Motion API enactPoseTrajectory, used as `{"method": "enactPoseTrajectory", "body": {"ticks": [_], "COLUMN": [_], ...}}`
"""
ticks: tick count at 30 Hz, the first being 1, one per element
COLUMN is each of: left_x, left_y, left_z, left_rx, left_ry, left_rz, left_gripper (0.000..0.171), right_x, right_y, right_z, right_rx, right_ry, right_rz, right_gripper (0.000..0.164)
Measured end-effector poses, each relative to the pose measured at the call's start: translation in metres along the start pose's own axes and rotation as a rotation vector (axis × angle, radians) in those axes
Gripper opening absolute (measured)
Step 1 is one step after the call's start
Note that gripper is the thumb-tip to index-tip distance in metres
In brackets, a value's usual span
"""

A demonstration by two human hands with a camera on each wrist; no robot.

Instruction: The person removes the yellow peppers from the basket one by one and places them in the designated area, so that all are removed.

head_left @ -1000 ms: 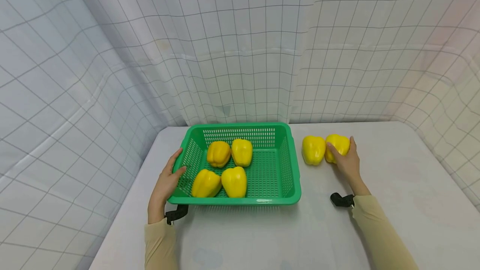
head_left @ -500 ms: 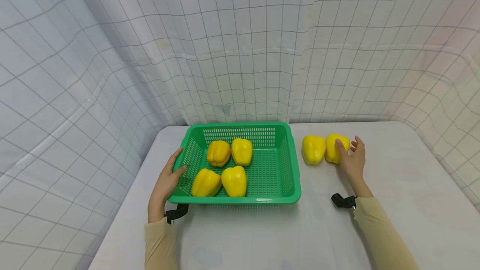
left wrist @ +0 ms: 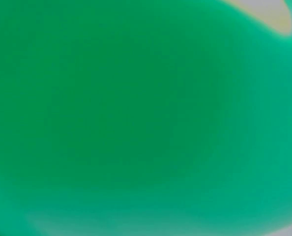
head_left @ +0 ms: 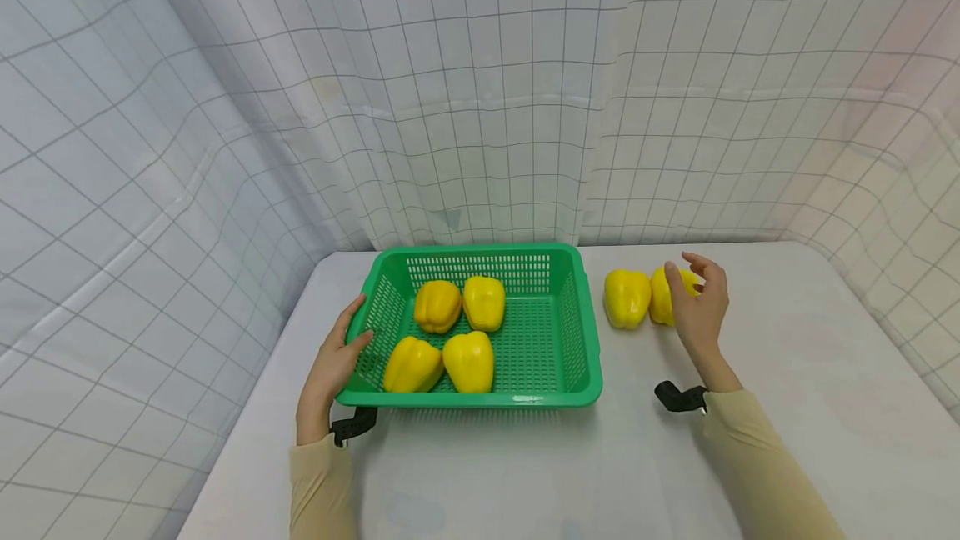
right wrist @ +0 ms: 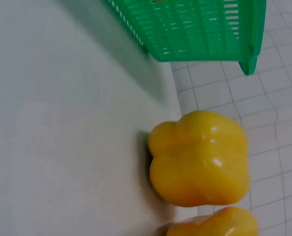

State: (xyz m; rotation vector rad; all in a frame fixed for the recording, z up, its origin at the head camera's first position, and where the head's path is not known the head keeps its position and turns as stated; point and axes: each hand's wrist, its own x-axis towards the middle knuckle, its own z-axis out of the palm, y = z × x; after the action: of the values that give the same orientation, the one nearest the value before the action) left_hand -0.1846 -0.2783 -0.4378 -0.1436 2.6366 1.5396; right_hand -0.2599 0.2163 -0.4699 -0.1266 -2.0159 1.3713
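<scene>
My left hand (head_left: 332, 365) grips the left side of a green plastic basket (head_left: 543, 400), its thumb over the rim. Two yellow bell peppers sit at the back of the basket, a deeper yellow one (head_left: 437, 307) and a brighter one (head_left: 483, 304). In front of them lie two more, a left pepper (head_left: 412, 365) and a right pepper (head_left: 469, 363). Over the table, my right hand (head_left: 701, 311) hovers with loosely bent fingers and holds nothing. It partly hides a bell pepper (head_left: 662, 302), which stands beside another bell pepper (head_left: 627, 299).
A white table (head_left: 480, 473) bears everything. White grid-patterned curtains (head_left: 487, 107) hang behind it and at both sides. The right wrist view shows the nearer-to-basket pepper beside the table's back edge. Blurred green fills the left wrist view.
My right hand has let go of the right-hand bell pepper and risen off it, fingers lifted. That pepper stays on the table. The left hand and basket have not moved.
</scene>
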Motion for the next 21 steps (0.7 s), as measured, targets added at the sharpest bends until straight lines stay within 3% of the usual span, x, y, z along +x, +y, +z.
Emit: {"method": "enactPoseTrajectory", "body": {"ticks": [10, 14, 21], "left_x": [-0.001, -0.004, -0.002], "left_y": [0.000, 0.006, 0.002], "left_z": [0.001, 0.001, 0.000], "left_rx": [-0.004, -0.013, 0.000], "left_ry": [0.003, -0.003, -0.003], "left_rz": [-0.002, -0.012, -0.009], "left_gripper": [0.061, 0.061, 0.062], "right_x": [-0.005, -0.010, -0.011], "right_y": [-0.056, -0.083, -0.105], "right_z": [0.013, 0.014, 0.021], "right_rx": [0.087, 0.082, 0.054], "right_ry": [-0.195, -0.324, -0.577], "right_rz": [-0.172, -0.185, -0.253], "right_gripper": [0.020, 0.015, 0.012]}}
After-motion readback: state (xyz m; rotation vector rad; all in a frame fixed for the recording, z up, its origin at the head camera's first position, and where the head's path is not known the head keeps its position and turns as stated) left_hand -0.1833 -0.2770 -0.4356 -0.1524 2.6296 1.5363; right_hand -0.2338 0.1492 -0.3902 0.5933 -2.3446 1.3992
